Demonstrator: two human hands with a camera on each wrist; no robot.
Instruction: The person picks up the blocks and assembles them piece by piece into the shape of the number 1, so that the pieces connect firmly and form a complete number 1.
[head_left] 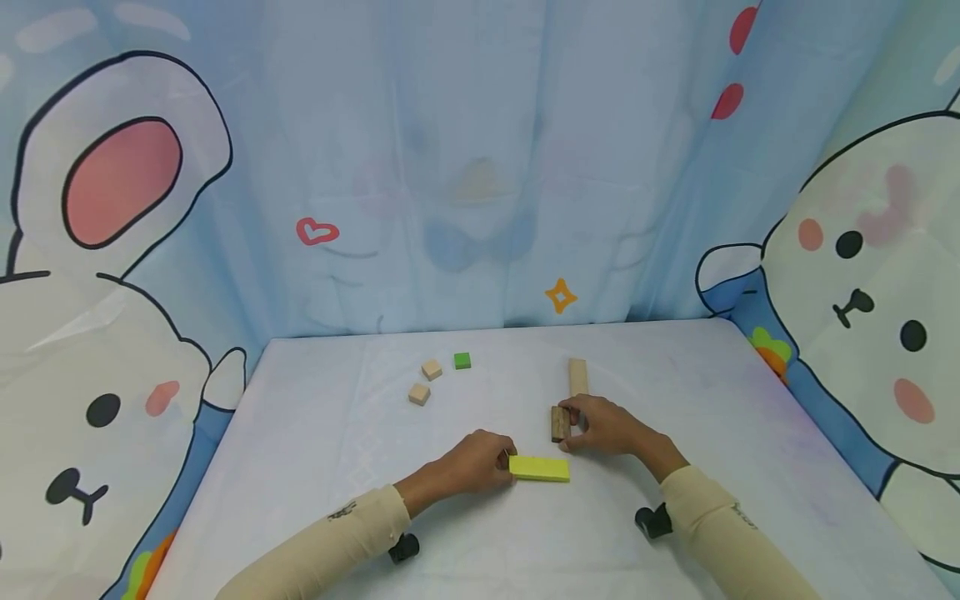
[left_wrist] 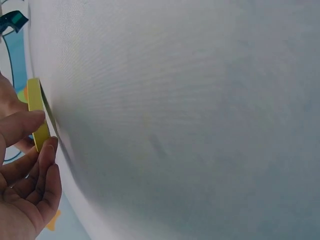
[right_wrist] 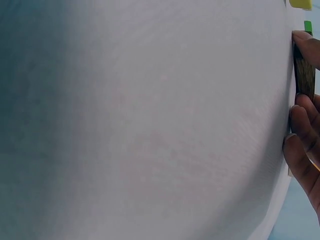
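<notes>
My left hand (head_left: 477, 461) pinches the left end of a long, flat yellow block (head_left: 542, 469) between thumb and fingers. In the left wrist view the yellow block (left_wrist: 36, 102) shows edge-on, close to the white surface. To its right and a little farther back, my right hand (head_left: 600, 425) grips a short brown wood-grain block (head_left: 559, 424), thumb at the near end and fingers at the far end. The right wrist view has this brown block (right_wrist: 304, 75) between thumb and fingertips. Just behind the right hand lies a pale wooden plank (head_left: 577, 377), its near end partly hidden.
Two small pale wooden cubes (head_left: 431, 369) and a green cube (head_left: 462, 361) lie toward the back left of the white-covered table (head_left: 315, 467). A blue cartoon-print curtain (head_left: 465, 167) hangs behind the far edge and along both sides. Dark wrist-worn devices (head_left: 654, 522) sit under the sleeves.
</notes>
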